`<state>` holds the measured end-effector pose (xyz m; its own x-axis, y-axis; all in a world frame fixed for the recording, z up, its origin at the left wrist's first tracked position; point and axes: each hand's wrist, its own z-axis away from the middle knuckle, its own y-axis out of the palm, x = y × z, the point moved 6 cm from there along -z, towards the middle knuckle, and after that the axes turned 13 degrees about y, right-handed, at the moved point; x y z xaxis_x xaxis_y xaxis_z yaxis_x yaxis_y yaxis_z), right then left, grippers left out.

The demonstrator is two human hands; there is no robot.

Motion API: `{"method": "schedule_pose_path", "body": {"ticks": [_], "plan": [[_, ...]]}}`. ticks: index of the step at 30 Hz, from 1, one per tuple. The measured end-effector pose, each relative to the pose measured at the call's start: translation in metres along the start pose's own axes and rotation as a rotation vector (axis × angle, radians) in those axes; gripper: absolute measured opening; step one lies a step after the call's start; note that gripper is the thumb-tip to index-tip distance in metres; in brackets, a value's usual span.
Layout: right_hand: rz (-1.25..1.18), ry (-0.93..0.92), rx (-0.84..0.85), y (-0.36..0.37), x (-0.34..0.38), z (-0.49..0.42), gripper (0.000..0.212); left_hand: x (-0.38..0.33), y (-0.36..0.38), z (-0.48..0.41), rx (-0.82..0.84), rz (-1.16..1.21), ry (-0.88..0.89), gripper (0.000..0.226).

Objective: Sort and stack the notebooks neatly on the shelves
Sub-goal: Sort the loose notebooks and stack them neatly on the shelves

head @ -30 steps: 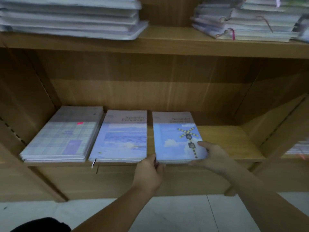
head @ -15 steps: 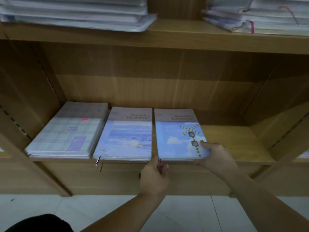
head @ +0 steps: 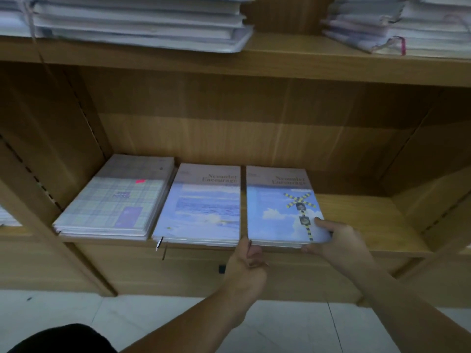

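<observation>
Wooden shelf [head: 369, 220], three notebook stacks [head: 201, 207]; left hand [head: 248, 263], right hand [head: 339, 240]: pinch grip on rightmost stack [head: 275, 212].

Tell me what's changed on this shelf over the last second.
Nothing visibly moved; only the view shifted. The right hand still pinches the front right corner of the crossing-sign stack, thumb on the cover, and the left hand stays at its front left corner. Nothing was picked up or let go. The sea-cover stack and plaid stack lie beside it on the shelf as before.
</observation>
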<state>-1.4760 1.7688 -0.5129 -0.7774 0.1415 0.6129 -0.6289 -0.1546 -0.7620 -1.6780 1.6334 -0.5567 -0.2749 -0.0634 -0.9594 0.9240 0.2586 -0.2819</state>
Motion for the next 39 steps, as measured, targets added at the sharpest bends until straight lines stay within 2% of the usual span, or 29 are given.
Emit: {"method": "schedule_pose_path", "body": {"ticks": [3, 7, 9, 17, 25, 39], "plan": [[-0.028, -0.01, 0.031, 0.002, -0.002, 0.0, 0.094, 0.004, -0.002, 0.003, -0.078, 0.151, -0.071, 0.05], [-0.05, -0.002, 0.061, 0.0, -0.003, -0.002, 0.093, -0.001, -0.013, 0.009, -0.252, 0.08, 0.041, 0.046], [-0.053, 0.005, 0.061, -0.001, -0.003, -0.002, 0.092, 0.004, -0.014, 0.01, -0.274, 0.066, 0.033, 0.048], [-0.073, 0.013, 0.054, -0.002, -0.008, -0.002, 0.086, 0.001, -0.008, 0.014, -0.147, 0.121, 0.024, 0.071], [-0.041, 0.004, 0.03, -0.003, -0.009, 0.0, 0.082, 0.011, -0.014, 0.007, -0.221, 0.006, 0.063, 0.06], [0.057, -0.059, 0.001, -0.001, -0.008, 0.001, 0.074, 0.006, -0.012, 0.012, -0.14, -0.098, 0.066, 0.078]]}}
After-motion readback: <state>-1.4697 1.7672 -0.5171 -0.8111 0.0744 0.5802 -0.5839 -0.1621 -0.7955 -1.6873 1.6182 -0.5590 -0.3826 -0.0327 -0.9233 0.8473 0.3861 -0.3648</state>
